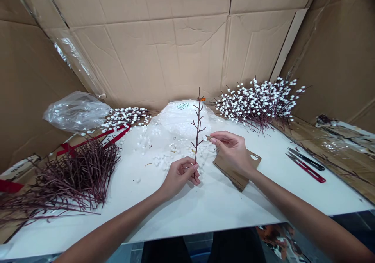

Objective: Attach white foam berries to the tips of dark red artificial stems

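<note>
My left hand [183, 173] is closed around the lower stem of a bare dark brown artificial twig [197, 130], which stands upright with short side branches. To the right of the twig, my right hand [230, 148] pinches a small brown piece with a white tip [208, 137]. That tip is close to one of the lower side branches; whether they touch I cannot tell. Under my right hand lies a flat cardboard piece [234, 173] with a white smear near its right corner. Loose white berries [164, 161] are scattered on the table behind my left hand.
Bare twigs [79, 173] are piled at left, by red ribbon [118, 137]. White-berried stems lie at back right [260, 99] and back left [125, 116]. Clear plastic bags [184, 118] rest at the back. Two thread snips [307, 169] lie right. Cardboard walls [158, 52] enclose the table.
</note>
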Action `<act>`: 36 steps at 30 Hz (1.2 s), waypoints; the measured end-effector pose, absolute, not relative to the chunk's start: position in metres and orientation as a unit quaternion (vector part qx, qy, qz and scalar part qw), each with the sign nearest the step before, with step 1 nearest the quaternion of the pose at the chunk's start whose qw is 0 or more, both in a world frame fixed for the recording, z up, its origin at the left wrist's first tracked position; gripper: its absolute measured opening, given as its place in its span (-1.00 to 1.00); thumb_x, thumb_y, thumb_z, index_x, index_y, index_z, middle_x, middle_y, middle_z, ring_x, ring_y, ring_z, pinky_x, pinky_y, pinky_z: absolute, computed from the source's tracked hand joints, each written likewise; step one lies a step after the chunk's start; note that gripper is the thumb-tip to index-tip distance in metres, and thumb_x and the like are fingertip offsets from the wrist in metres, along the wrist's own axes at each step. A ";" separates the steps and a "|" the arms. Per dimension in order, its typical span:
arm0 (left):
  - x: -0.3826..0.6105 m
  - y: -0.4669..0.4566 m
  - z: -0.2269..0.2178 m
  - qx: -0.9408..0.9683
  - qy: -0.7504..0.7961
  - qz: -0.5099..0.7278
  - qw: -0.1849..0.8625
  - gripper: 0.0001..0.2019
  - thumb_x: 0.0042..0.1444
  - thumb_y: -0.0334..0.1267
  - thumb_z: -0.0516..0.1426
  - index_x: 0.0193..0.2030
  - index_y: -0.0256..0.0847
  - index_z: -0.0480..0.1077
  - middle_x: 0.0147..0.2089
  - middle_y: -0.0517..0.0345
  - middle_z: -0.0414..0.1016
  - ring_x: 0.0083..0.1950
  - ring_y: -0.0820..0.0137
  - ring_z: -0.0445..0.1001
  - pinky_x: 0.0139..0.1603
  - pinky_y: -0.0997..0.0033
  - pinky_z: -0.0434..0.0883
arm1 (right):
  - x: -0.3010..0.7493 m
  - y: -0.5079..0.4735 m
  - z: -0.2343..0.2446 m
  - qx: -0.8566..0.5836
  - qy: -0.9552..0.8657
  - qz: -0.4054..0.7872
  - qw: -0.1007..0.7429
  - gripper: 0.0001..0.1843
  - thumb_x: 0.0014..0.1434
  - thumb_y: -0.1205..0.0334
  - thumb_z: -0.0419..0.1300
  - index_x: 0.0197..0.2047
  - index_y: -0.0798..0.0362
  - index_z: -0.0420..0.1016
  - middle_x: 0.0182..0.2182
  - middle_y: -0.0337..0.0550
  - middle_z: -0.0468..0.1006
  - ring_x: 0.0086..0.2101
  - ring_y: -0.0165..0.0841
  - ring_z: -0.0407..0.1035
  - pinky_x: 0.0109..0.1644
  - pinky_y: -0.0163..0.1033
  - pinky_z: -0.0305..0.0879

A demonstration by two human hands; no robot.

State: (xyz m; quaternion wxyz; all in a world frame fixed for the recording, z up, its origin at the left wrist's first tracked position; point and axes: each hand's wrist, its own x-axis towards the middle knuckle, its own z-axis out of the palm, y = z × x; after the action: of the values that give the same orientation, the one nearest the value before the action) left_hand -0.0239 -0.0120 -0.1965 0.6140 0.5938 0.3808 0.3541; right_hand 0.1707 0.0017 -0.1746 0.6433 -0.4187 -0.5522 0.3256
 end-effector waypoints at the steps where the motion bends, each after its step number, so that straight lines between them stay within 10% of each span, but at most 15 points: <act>1: -0.024 -0.012 -0.196 0.594 0.380 0.354 0.614 -0.72 0.07 -0.08 0.20 -0.34 -0.30 0.34 -0.52 0.21 0.44 -0.53 0.46 0.51 -0.51 0.51 0.45 | 0.170 0.002 -0.175 -0.419 -0.555 0.324 0.641 -0.82 0.02 0.15 0.33 -0.30 0.05 0.60 -0.31 -0.14 0.63 -0.29 -0.35 0.50 -0.18 -0.26 0.43; 36: -0.023 -0.013 -0.196 0.609 0.394 0.347 0.594 -0.73 0.06 -0.09 0.21 -0.32 -0.29 0.37 -0.54 0.21 0.43 -0.54 0.46 0.49 -0.53 0.51 0.45 | 0.172 -0.006 -0.168 -0.421 -0.587 0.210 0.659 -0.88 0.09 0.19 0.28 -0.30 0.01 0.60 -0.29 -0.13 0.62 -0.26 -0.34 0.48 -0.23 -0.24 0.40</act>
State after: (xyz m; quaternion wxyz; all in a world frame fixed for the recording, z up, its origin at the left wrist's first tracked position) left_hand -0.0231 -0.0134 -0.1965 0.5943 0.6092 0.3942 0.3469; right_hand 0.1722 -0.0061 -0.1681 0.6587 -0.4207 -0.5873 0.2104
